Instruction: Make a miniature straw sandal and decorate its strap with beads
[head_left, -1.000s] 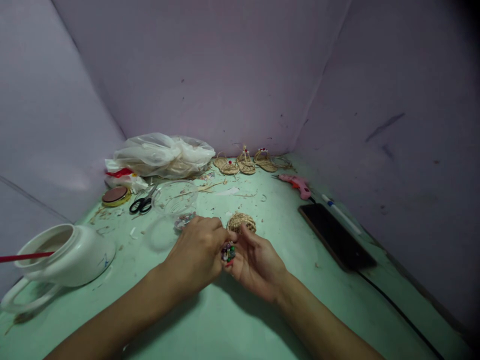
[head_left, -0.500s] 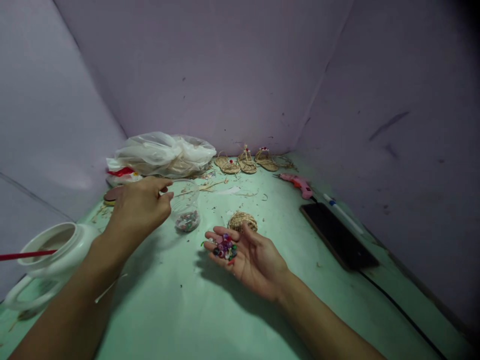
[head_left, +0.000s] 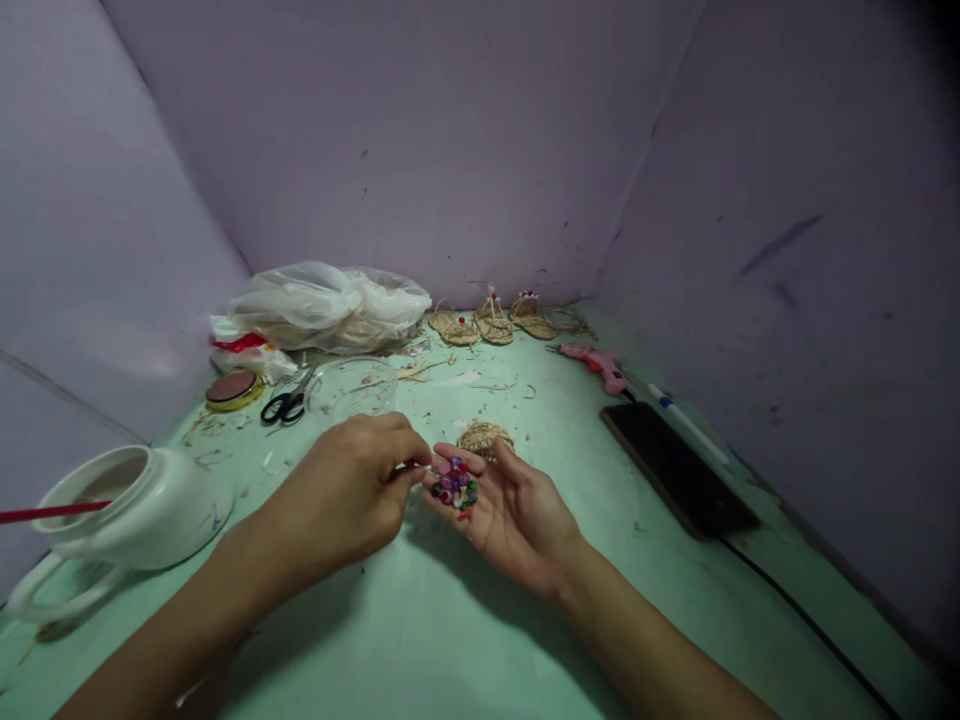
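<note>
A small pile of colourful beads (head_left: 454, 484), purple, red, green and dark, rests on the fingers of my right hand (head_left: 517, 515), which is palm up and slightly cupped. My left hand (head_left: 360, 490) reaches to the edge of that pile with thumb and forefinger pinched together; whatever is between the tips is too small to make out. Just behind my right fingers lies a woven straw piece (head_left: 486, 438), partly covered by them. A clear plastic cup (head_left: 352, 385) stands beyond my left hand, its lower part hidden.
Small woven sandals (head_left: 493, 325) line the back wall beside a plastic bag (head_left: 322, 305). Black-handled scissors (head_left: 285, 402) and a round tin (head_left: 234, 388) lie left. A white teapot (head_left: 150, 510) stands at the near left. Rightward are a pink glue gun (head_left: 596, 365), a phone (head_left: 679, 470) and a pen (head_left: 690, 425).
My left hand has moved right and nearer, from beside the clear cup to the beads, uncovering the scissors and tin. My right hand stays nearly still with the beads.
</note>
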